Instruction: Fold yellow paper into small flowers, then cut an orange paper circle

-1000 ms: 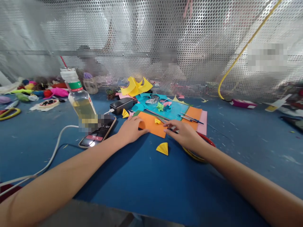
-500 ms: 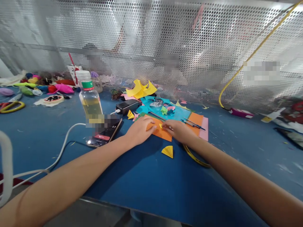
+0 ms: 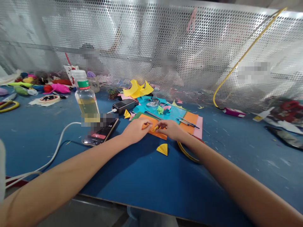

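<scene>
My left hand (image 3: pixel 137 130) and my right hand (image 3: pixel 171 129) meet over a sheet of orange paper (image 3: pixel 157 135). Between their fingertips is a small yellow paper piece (image 3: pixel 155 128); both hands pinch it, though the fingers partly cover it. A folded yellow paper wedge (image 3: pixel 163 149) lies on the blue table (image 3: pixel 132 176), nearer to me. Beyond my left hand sits another small yellow folded piece (image 3: pixel 127 114). A yellow loop (image 3: pixel 187 153) is partly hidden under my right forearm.
Left of my hands are a phone (image 3: pixel 101 132), a bottle (image 3: pixel 86 101) and a black device (image 3: pixel 123 106) with a white cable. Behind lie blue paper (image 3: pixel 175 112), yellow scraps (image 3: pixel 138 90) and pens (image 3: pixel 189 122). A perforated metal panel (image 3: pixel 146 41) closes off the back.
My left fingers have drawn together into a pinch at the small yellow piece, which now shows more, lifted a little. The whole view has shifted slightly.
</scene>
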### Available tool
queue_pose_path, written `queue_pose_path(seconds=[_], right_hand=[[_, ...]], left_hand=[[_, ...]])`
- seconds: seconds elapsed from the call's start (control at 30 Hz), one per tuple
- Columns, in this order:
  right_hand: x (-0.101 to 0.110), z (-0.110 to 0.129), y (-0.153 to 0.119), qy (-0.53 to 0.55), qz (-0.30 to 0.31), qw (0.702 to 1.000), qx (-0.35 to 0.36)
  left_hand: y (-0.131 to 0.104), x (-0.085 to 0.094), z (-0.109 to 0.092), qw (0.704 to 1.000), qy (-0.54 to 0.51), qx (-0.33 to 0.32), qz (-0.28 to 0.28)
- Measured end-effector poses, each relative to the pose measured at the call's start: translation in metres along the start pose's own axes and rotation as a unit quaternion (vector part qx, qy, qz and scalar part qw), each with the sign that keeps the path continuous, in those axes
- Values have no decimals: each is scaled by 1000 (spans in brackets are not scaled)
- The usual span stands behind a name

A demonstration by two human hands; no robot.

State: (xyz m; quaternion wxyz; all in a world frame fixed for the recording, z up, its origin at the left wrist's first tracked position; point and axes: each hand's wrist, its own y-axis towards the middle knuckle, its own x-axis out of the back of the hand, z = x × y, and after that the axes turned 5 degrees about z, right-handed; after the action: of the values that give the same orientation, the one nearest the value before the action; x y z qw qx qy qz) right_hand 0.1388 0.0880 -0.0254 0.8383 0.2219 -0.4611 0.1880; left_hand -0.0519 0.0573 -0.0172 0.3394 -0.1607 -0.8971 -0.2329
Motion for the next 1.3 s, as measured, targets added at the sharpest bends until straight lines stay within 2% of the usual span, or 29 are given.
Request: queue_pose_path(seconds=[0.13,0.3,0.33,0.37,0.47,0.53,0.6,0.7,0.8,0.9,1.07,1.17,1.3], right_hand=[[4,11,-23,-9,-77,994,77],[14,18,-50,-71,-209,961,166],[15,19,-53,-87,-223,953,183],[16,19,-55,-103,-233,947,198],[15,20,-57,-147,-234,929,246],[13,21,-57,-157,-231,922,269],[10,24,-58,-100,-237,934,249],[6,30,-61,118,-229,954,155],[5,34,-63,262,-192,938,121],[5,36,-63,280,-174,937,120],[4,35,-63,220,-179,949,134],[3,37,-64,243,-174,946,124],[1,40,-64,332,-159,929,39]], left_hand=[[-1,-2,-7,994,-94,47,6],[-7,-9,-32,967,-234,84,56],[-9,-10,-37,956,-274,87,66],[-10,-11,-41,931,-345,102,67],[-11,-13,-47,884,-451,112,41],[-11,-12,-46,892,-442,92,13],[-10,-11,-44,917,-394,60,-23],[-10,-7,-43,953,-294,12,-76],[-12,-5,-45,972,-217,-25,-93],[-14,-5,-47,979,-172,-69,-88],[-16,-8,-46,973,-178,-129,-66],[-16,-10,-47,973,-186,-120,-68],[-17,-11,-49,975,-189,-74,-93]])
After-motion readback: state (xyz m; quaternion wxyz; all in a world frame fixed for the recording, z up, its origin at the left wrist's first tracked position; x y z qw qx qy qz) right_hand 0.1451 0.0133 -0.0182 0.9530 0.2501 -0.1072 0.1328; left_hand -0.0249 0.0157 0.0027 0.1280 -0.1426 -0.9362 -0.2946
